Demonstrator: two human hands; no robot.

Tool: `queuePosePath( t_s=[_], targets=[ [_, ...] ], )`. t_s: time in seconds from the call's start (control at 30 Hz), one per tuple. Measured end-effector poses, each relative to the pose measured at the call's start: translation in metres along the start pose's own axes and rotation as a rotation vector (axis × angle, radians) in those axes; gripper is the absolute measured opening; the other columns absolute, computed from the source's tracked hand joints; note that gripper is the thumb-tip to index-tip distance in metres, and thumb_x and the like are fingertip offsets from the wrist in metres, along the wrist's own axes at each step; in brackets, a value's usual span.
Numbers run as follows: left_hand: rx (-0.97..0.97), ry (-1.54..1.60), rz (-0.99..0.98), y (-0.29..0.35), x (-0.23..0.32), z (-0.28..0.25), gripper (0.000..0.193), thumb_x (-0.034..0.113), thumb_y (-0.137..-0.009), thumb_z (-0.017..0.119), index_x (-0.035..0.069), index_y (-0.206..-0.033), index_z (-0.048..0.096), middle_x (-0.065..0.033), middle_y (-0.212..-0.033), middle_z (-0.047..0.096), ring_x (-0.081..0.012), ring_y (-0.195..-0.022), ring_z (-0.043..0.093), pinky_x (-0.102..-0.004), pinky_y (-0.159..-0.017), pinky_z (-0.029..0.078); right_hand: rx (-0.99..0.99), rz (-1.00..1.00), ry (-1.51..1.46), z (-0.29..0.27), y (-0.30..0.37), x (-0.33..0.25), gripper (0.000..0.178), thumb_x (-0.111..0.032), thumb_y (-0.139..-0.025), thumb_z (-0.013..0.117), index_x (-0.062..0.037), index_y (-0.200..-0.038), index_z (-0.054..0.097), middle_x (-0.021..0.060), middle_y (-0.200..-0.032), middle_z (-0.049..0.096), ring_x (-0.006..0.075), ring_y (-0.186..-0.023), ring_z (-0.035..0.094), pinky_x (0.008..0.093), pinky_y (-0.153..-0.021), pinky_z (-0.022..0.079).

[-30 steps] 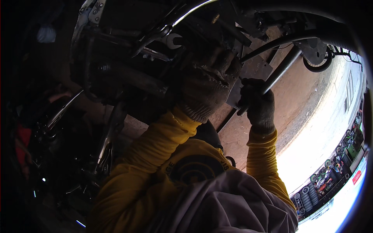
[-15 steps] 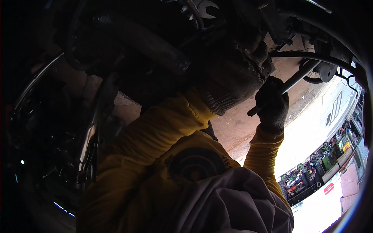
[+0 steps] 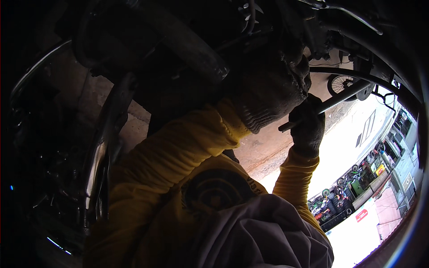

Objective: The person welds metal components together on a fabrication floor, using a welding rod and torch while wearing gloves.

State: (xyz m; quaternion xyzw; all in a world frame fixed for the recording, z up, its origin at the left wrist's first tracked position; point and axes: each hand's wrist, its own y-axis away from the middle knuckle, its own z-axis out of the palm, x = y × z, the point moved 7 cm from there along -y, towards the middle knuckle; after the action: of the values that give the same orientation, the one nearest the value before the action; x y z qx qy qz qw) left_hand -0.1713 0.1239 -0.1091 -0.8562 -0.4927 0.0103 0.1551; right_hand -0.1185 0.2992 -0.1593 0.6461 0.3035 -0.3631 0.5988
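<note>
My left hand (image 3: 272, 85), in a dark knitted work glove, is raised among the dark underparts of a vehicle. Its fingers are curled closed; whatever lies inside them is lost in shadow. Just below and to the right, my gloved right hand (image 3: 307, 125) is wrapped round a straight metal bar (image 3: 342, 99). One end sticks out below the fist; the other slants up to the right toward a curved dark tube (image 3: 353, 72). A pale, jaw-shaped metal piece (image 3: 246, 10) shows above my left hand, partly hidden.
A thick dark pipe (image 3: 187, 42) runs overhead on the left. A shiny metal strut (image 3: 94, 174) stands at the left. Beyond the right arm are a spoked wheel (image 3: 342, 85), bright ground (image 3: 335, 152) and a row of stacked bikes and parts (image 3: 333, 203).
The view has shifted a little, so the surroundings appear displaced. The bar lies at a slightly flatter slant, its far end lower. Both hands keep their closed grips.
</note>
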Motion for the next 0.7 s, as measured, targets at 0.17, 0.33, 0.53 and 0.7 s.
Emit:
queuePosePath(
  t_s=[0.17,0.33,0.53,0.7],
  targets=[
    [0.086,0.029,-0.020,0.004,0.000,-0.002,0.029,0.023,-0.088,0.058,0.010,-0.113,0.067,-0.0096,-0.128,0.061,-0.0257,-0.120,0.057,-0.0443,-0.101,0.046,-0.101,-0.183,0.244,0.009,0.002,-0.010,0.032,-0.018,-0.099,0.053,0.0072,-0.119,0.056,0.0066,-0.077,0.058,0.0091,-0.057,0.053,0.0208,-0.050,0.046],
    [0.065,0.151,-0.001,0.003,-0.001,-0.002,0.027,0.021,-0.088,0.058,0.011,-0.111,0.068,-0.0095,-0.129,0.061,-0.0257,-0.120,0.056,-0.0459,-0.101,0.046,-0.046,-0.067,-0.068,0.005,0.002,0.000,0.032,-0.017,-0.099,0.051,0.0077,-0.118,0.055,0.0064,-0.077,0.057,0.0098,-0.056,0.053,0.0210,-0.049,0.046],
    [0.035,0.094,0.003,0.003,0.003,-0.001,0.026,0.022,-0.088,0.059,0.012,-0.111,0.068,-0.0099,-0.130,0.061,-0.0259,-0.121,0.056,-0.0465,-0.102,0.045,0.008,0.019,-0.175,0.001,0.001,0.004,0.032,-0.017,-0.098,0.052,0.0077,-0.118,0.055,0.0060,-0.076,0.056,0.0102,-0.054,0.052,0.0217,-0.048,0.045],
    [0.106,0.056,-0.055,-0.001,0.002,-0.004,0.026,0.023,-0.088,0.061,0.012,-0.110,0.069,-0.0099,-0.131,0.061,-0.0259,-0.122,0.056,-0.0465,-0.102,0.045,0.042,0.032,-0.057,0.009,0.004,-0.004,0.033,-0.015,-0.096,0.054,0.0076,-0.120,0.056,0.0050,-0.074,0.056,0.0101,-0.055,0.052,0.0221,-0.050,0.045]
  ],
)
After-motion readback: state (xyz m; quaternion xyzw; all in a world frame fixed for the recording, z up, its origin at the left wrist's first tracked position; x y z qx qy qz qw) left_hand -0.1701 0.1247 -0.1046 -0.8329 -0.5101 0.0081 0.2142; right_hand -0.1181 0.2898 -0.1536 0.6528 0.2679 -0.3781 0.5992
